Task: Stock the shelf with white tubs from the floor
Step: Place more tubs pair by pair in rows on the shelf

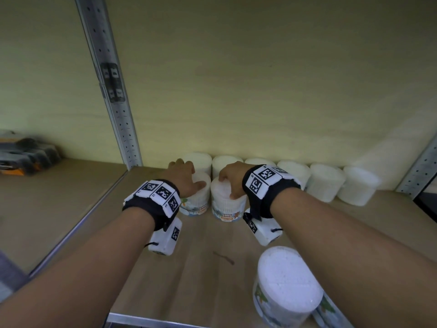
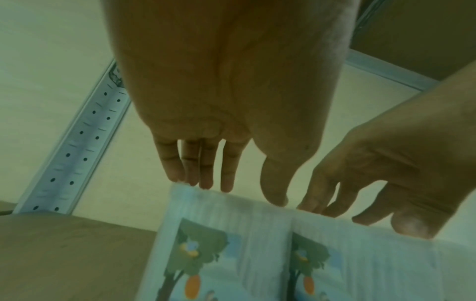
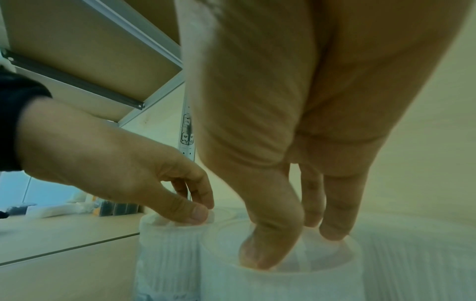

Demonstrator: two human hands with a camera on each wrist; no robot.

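Two white cotton-bud tubs stand side by side on the wooden shelf (image 1: 189, 268). My left hand (image 1: 186, 179) grips the top of the left tub (image 1: 197, 205) from above, thumb on its right side. Thumb and fingers of my right hand (image 1: 233, 178) are curled over the lid of the right tub (image 1: 227, 207). In the left wrist view the left hand (image 2: 247, 189) touches the upper edge of the left tub (image 2: 226, 234). In the right wrist view the right hand (image 3: 296, 244) presses on the rim of the right tub (image 3: 283, 281).
A row of several white tubs (image 1: 326, 183) lines the back wall. Another tub (image 1: 286, 280) stands near the front edge under my right forearm. A perforated metal post (image 1: 118, 110) rises at the left, with dark packages (image 1: 26, 155) on the neighbouring shelf.
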